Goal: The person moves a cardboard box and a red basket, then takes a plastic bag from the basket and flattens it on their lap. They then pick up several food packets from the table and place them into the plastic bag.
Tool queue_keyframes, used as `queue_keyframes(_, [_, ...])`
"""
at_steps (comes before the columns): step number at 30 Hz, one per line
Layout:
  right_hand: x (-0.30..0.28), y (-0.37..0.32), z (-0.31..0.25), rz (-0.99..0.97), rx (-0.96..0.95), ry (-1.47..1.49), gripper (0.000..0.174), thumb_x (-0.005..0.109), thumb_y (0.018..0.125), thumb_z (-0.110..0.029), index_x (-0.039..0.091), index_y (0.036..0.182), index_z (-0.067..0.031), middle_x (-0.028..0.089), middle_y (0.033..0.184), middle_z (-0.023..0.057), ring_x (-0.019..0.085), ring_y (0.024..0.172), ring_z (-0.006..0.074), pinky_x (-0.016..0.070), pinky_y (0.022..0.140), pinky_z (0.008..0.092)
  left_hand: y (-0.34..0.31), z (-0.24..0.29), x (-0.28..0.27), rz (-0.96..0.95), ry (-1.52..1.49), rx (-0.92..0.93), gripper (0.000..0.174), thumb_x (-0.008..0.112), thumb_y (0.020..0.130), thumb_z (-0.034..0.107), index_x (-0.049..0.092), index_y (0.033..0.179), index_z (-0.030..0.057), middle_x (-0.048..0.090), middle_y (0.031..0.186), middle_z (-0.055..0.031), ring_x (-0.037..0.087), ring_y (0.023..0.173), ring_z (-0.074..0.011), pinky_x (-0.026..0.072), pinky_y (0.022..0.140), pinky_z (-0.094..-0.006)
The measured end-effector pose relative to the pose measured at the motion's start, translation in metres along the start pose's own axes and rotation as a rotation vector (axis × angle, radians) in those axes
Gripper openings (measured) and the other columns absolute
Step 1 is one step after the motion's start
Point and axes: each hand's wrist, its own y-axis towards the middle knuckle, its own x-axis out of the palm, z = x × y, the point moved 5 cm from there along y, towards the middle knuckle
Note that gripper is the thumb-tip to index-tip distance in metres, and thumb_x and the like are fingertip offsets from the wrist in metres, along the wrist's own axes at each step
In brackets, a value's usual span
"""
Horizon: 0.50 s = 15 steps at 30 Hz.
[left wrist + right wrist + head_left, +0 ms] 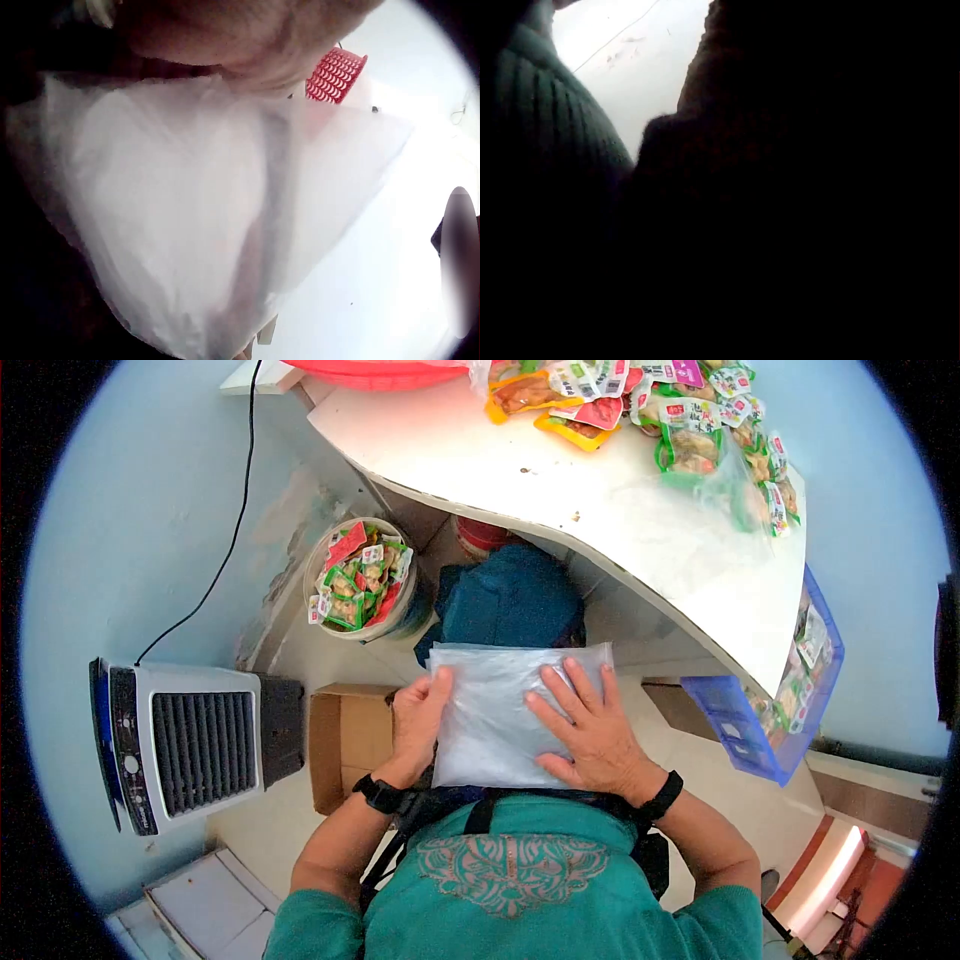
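A flat stack of translucent plastic bags [482, 710] lies across the person's lap in the head view. The left hand [415, 722] pinches its left edge, thumb on top and the other fingers out of sight beneath. On the right part of the stack rests the right hand [592, 735], palm down with fingers spread. Close up in the left wrist view, the plastic bags [165, 210] hang below the left hand [225, 37]. The right wrist view is mostly dark, with only the ribbed edge of a green shirt [555, 105] showing.
Ahead is a white table [450, 450] with many sealed food packets [690, 445]. A bucket of packets [403, 605] stands left of the knees, above a cardboard box [340, 745] and an air cooler [205, 750]. A blue basket [735, 735] stands at the right.
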Motion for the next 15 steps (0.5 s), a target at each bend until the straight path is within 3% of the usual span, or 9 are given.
queue_keyframes(2, [0.0,0.001,-0.001,-0.011,-0.002,-0.027,0.077,0.065,0.081,-0.05,0.042,0.146,-0.0156,0.028,0.158,0.0142,0.02,0.147,0.039,0.0145,0.111,0.0687,-0.009,0.029,-0.011,0.082,0.141,0.031,0.028,0.063,0.097,0.028,0.067,0.106,0.0014,0.067,0.098,-0.0001,0.058,0.078,-0.0047,0.0462,0.066,-0.0216])
queue_keyframes(5, [0.0,0.002,-0.002,-0.012,0.005,-0.051,0.074,0.062,0.083,-0.05,0.043,0.145,-0.0143,0.029,0.157,0.0162,0.02,0.146,0.0405,0.0141,0.111,0.0682,-0.019,0.056,-0.025,0.249,0.336,0.442,0.03,0.059,0.097,0.022,0.06,0.118,0.0006,0.064,0.113,-0.0083,0.062,0.09,-0.0155,0.0495,0.077,-0.0283])
queue_keyframes(8, [0.002,0.002,-0.005,0.003,0.02,-0.05,0.08,0.069,0.079,-0.048,0.042,0.146,-0.0151,0.027,0.157,0.0156,0.02,0.146,0.0395,0.0161,0.109,0.0709,-0.053,0.1,0.006,0.126,0.752,0.962,0.04,0.058,0.093,0.017,0.053,0.13,0.0009,0.056,0.129,-0.0188,0.061,0.11,-0.0304,0.047,0.094,-0.0376])
queue_keyframes(10, [0.004,0.004,-0.006,0.004,0.018,-0.055,0.082,0.071,0.077,-0.047,0.041,0.146,-0.0152,0.027,0.158,0.0152,0.02,0.147,0.0389,0.0164,0.108,0.072,-0.062,0.085,0.043,-0.103,0.67,0.936,0.054,0.06,0.093,0.03,0.047,0.139,0.0046,0.046,0.142,-0.0256,0.044,0.134,-0.0398,0.0306,0.112,-0.049])
queue_keyframes(13, [0.007,0.002,-0.003,0.011,0.014,-0.059,0.08,0.068,0.079,-0.049,0.041,0.146,-0.0139,0.027,0.158,0.0157,0.019,0.147,0.0392,0.0147,0.109,0.0721,-0.059,0.041,0.073,-0.225,0.966,1.018,0.069,0.064,0.088,0.041,0.042,0.144,0.0064,0.033,0.152,-0.0243,0.026,0.144,-0.0425,0.0186,0.115,-0.0574])
queue_keyframes(15, [0.01,-0.003,0.0,0.04,-0.006,-0.036,0.08,0.066,0.081,-0.05,0.041,0.146,-0.0128,0.027,0.158,0.0158,0.019,0.147,0.0394,0.0133,0.109,0.0721,-0.043,0.01,0.067,-0.287,1.017,1.07,0.081,0.058,0.087,0.056,0.035,0.148,0.0071,0.023,0.156,-0.027,0.018,0.144,-0.0481,0.0108,0.113,-0.0651])
